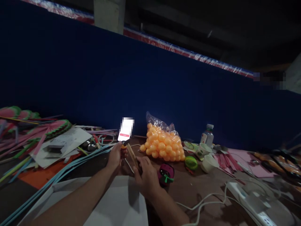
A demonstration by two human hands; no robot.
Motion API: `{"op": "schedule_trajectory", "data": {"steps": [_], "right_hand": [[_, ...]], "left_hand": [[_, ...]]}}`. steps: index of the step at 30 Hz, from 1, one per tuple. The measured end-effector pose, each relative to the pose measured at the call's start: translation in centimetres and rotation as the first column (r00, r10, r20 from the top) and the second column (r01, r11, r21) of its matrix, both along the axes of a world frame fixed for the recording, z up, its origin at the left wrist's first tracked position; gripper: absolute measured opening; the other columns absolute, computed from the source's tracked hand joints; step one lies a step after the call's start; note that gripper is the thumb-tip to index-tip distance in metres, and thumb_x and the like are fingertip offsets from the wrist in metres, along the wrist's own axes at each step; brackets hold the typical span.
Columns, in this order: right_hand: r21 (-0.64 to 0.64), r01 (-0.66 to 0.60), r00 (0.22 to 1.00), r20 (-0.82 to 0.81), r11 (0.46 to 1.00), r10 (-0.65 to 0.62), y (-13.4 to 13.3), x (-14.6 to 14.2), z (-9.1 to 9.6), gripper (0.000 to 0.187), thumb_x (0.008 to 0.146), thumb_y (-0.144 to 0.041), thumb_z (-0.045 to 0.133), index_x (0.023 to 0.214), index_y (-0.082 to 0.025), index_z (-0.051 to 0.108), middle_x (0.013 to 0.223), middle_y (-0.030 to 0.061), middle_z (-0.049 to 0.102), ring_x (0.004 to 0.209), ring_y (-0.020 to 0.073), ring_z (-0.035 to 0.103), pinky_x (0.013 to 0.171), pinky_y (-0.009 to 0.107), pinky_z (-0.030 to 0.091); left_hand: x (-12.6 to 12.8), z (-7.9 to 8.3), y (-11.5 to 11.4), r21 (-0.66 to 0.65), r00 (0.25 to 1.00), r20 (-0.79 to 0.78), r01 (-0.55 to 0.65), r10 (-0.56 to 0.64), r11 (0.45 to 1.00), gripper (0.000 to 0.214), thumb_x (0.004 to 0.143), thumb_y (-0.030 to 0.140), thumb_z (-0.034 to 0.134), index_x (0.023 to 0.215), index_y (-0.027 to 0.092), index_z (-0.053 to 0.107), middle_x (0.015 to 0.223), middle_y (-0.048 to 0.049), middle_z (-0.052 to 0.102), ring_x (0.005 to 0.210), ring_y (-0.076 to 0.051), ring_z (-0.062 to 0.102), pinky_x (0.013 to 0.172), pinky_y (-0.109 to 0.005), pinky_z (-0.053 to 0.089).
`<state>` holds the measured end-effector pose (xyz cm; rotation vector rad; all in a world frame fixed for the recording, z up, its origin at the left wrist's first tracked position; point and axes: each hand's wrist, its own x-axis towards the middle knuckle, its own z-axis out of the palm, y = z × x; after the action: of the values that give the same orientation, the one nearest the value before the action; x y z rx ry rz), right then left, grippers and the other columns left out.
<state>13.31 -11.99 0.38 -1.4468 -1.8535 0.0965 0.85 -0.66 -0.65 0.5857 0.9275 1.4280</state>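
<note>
My left hand (pixel 115 158) is closed around a small orange-and-black object (pixel 124 143), perhaps a tool; its exact kind is not clear. Just behind it a phone with a bright white screen (pixel 125 131) stands upright. My right hand (pixel 147 174) grips a narrow tan strip (pixel 132 154), which slants up toward my left hand. Whether the strip touches the orange-and-black object I cannot tell. Below both forearms lies a large white sheet (pixel 117 201). A dark purple round item with a green bow (pixel 166 174) sits right beside my right hand.
A clear bag of orange balls (pixel 164 142) stands behind my right hand. To its right are a green striped ball (pixel 191 163), paper cups (pixel 209 163) and a bottle (pixel 207 135). A power strip (pixel 249 201) with white cords lies front right. Blue pipe-cleaner-like stems (pixel 63 172) cross the left side.
</note>
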Motion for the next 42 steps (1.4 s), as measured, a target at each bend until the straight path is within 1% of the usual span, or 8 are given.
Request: {"op": "schedule_trajectory", "data": {"steps": [6,14,20,25,29,34,39,42], "right_hand": [[0.013,-0.001,1.000,-0.001,1.000,0.001,0.0,0.0,-0.2,0.035,0.083,-0.019,0.052,0.118,-0.021,0.052,0.104,0.0069,0.058,0.091,0.0191,0.060,0.082,0.032,0.051],[0.036,-0.014,0.999,-0.034,0.999,0.015,0.1,0.1,-0.1,0.035,0.082,-0.017,0.052,0.117,-0.019,0.053,0.103,0.0080,0.058,0.086,0.0194,0.060,0.078,0.033,0.052],[0.141,-0.035,0.993,-0.108,0.989,0.051,0.0,0.2,0.2,0.034,0.086,-0.020,0.050,0.120,-0.019,0.050,0.108,0.0097,0.058,0.099,0.0198,0.058,0.085,0.032,0.050],[0.093,-0.043,0.996,-0.072,0.995,0.050,-0.2,0.2,0.4,0.036,0.083,-0.017,0.052,0.119,-0.019,0.052,0.106,0.0083,0.058,0.093,0.0192,0.060,0.084,0.033,0.051],[0.131,-0.030,0.994,-0.102,0.991,0.044,-0.2,0.2,0.7,0.035,0.085,-0.019,0.051,0.120,-0.019,0.051,0.107,0.0085,0.059,0.095,0.0187,0.059,0.084,0.031,0.051],[0.063,-0.024,0.998,-0.054,0.998,0.028,-0.2,0.1,0.7,0.036,0.081,-0.017,0.052,0.117,-0.019,0.053,0.103,0.0083,0.059,0.091,0.0197,0.060,0.083,0.033,0.051],[0.123,-0.018,0.994,-0.102,0.992,0.030,-0.3,0.1,0.8,0.037,0.082,-0.016,0.052,0.119,-0.018,0.051,0.108,0.0097,0.059,0.095,0.0193,0.060,0.082,0.031,0.051],[0.058,-0.018,0.996,-0.084,0.998,0.023,-0.3,0.1,0.8,0.036,0.082,-0.017,0.052,0.118,-0.019,0.052,0.107,0.0089,0.059,0.093,0.0194,0.060,0.083,0.033,0.051]], "left_hand": [[0.0,0.2,-0.1,0.011,1.000,0.006,0.014,-0.014,1.000,0.023,0.075,0.036,0.062,0.080,0.015,0.054,0.057,0.0030,0.054,0.042,-0.008,0.050,0.040,-0.019,0.041],[0.0,0.4,-0.2,0.044,0.999,-0.018,0.035,-0.034,0.998,0.023,0.077,0.037,0.058,0.083,0.015,0.055,0.058,0.0032,0.054,0.043,-0.008,0.050,0.040,-0.019,0.041],[0.0,0.6,-0.3,0.126,0.999,-0.038,0.040,-0.035,0.991,0.031,0.075,0.043,0.060,0.084,0.015,0.056,0.063,0.0018,0.056,0.045,-0.007,0.051,0.041,-0.019,0.042],[0.1,0.6,-0.3,0.112,0.999,-0.031,0.030,-0.027,0.993,0.029,0.073,0.040,0.062,0.087,0.016,0.055,0.062,0.0030,0.055,0.046,-0.008,0.052,0.042,-0.020,0.043],[0.1,0.8,-0.4,0.099,0.998,-0.057,0.018,-0.012,0.995,0.026,0.076,0.040,0.058,0.086,0.015,0.056,0.064,0.0023,0.056,0.045,-0.007,0.051,0.041,-0.019,0.042],[0.1,0.7,-0.6,0.077,0.999,-0.036,0.010,-0.007,0.997,0.023,0.077,0.037,0.059,0.085,0.015,0.055,0.062,0.0030,0.054,0.046,-0.008,0.052,0.042,-0.019,0.043],[0.1,1.0,-0.4,0.065,0.999,-0.051,0.011,-0.008,0.998,0.023,0.079,0.037,0.055,0.083,0.015,0.055,0.063,0.0016,0.056,0.044,-0.007,0.049,0.040,-0.018,0.040],[0.0,1.0,-0.3,0.040,0.998,-0.051,0.022,-0.020,0.999,0.020,0.081,0.035,0.053,0.082,0.015,0.053,0.061,0.0014,0.056,0.044,-0.007,0.050,0.041,-0.018,0.041]]}}
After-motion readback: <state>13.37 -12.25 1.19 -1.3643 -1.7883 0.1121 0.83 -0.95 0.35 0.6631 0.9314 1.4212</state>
